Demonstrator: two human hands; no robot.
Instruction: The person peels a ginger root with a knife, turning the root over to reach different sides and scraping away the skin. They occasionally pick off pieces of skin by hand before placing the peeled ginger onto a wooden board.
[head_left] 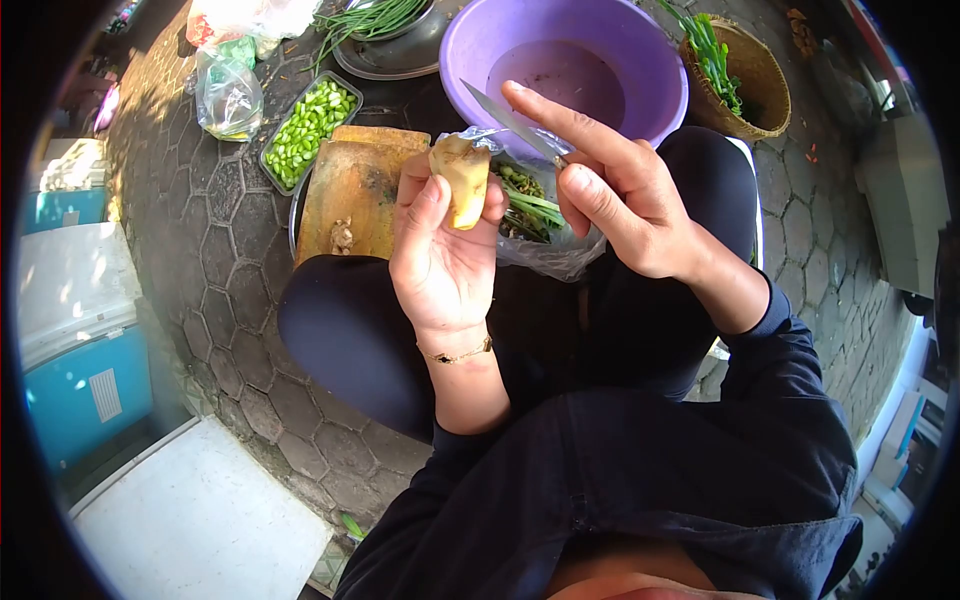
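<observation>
A pale yellow, partly peeled root piece (pixel 463 190) with brown skin near its top is pinched between the fingers of my left hand (pixel 440 250). My right hand (pixel 630 205) grips a small knife (pixel 512 122) by its handle, the blade angled up and left and apart from the root. The right index finger stretches out beyond the others. Below and between the hands, a clear plastic bag (pixel 565 258) holds green stalks (pixel 533 208). Left of my left hand is a worn wooden board (pixel 345 190) bearing a small knobbly piece (pixel 341 236).
A purple basin (pixel 463 60) with some water stands ahead. A tray of chopped green pieces (pixel 312 130) and plastic bags (pixel 228 95) are at left. A woven basket (pixel 775 100) with greens is at right. White and blue boxes (pixel 85 385) line the left side.
</observation>
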